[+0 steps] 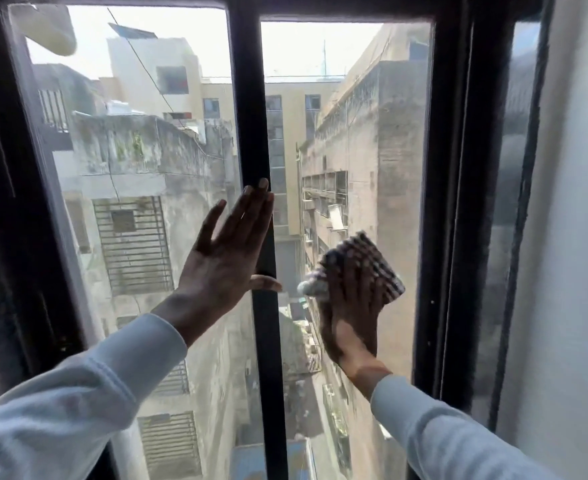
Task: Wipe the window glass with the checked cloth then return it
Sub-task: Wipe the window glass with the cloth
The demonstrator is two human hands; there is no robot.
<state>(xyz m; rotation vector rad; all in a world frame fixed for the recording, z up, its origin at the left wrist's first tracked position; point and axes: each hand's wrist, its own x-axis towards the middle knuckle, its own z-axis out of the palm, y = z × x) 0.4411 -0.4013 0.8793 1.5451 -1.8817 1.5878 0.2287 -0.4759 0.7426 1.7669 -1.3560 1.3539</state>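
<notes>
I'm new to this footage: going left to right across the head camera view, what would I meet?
Left window frame → left hand → centre bar → checked cloth under right hand → right frame → wall.

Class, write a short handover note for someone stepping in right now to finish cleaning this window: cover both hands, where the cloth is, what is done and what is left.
Left hand: open, flat, bracing against the black centre bar and the left pane, holding nothing.
Right hand: pressing the checked cloth flat on the right pane, at mid-height.
Done: wiping is under way on the right pane; how much is already clean cannot be told.
Left: finish the glass, which looks hazy on both panes, then return the cloth. Its resting place is not in view.
</notes>
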